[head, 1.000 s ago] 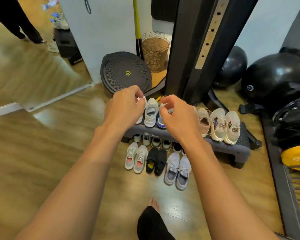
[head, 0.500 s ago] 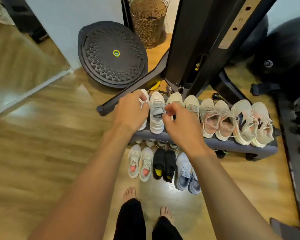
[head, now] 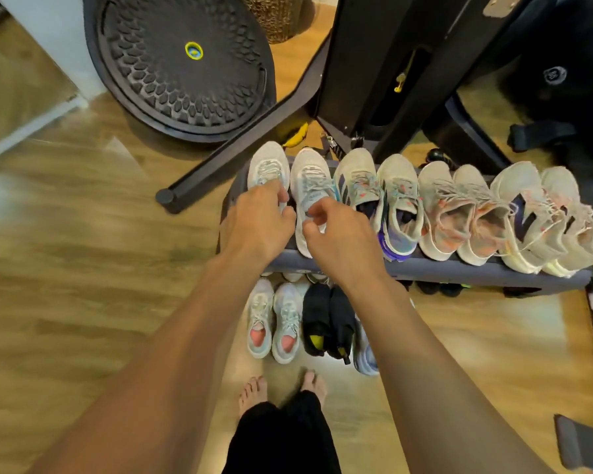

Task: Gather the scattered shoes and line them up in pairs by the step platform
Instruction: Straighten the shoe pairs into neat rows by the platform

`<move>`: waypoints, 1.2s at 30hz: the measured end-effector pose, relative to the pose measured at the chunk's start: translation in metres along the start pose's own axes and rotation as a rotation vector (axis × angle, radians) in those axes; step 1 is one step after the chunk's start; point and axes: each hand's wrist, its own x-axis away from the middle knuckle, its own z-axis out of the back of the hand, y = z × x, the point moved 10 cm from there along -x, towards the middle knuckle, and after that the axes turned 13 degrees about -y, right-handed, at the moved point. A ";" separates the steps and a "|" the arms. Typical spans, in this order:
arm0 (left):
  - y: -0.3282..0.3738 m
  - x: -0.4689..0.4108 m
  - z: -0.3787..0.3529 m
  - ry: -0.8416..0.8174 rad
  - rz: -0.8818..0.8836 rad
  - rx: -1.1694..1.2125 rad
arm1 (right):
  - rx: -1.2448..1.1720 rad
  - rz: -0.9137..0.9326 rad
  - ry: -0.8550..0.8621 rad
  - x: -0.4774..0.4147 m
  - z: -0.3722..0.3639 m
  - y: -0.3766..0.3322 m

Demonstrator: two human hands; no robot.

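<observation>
While both arms reach over the step platform (head: 459,270), the left grip (head: 259,222) pinches the collar of the end white shoe (head: 267,164) at the platform's left edge. The right grip (head: 336,234) is curled narrow, pinching the neighbouring white shoe (head: 310,172), which touches its mate. Six more pale shoes (head: 459,206) fill the row to the right edge, and other pairs (head: 286,323) stand on the floor along the front edge.

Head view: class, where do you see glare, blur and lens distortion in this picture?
Head view: glare pools on the wood floor by the bare feet; its left planks smear with motion blur; the wide lens bows the step platform; the shoes on it look fairly sharp.
</observation>
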 end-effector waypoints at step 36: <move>-0.082 -0.127 -0.128 -0.195 0.048 -0.695 | 0.320 -0.236 -0.216 -0.142 -0.130 0.088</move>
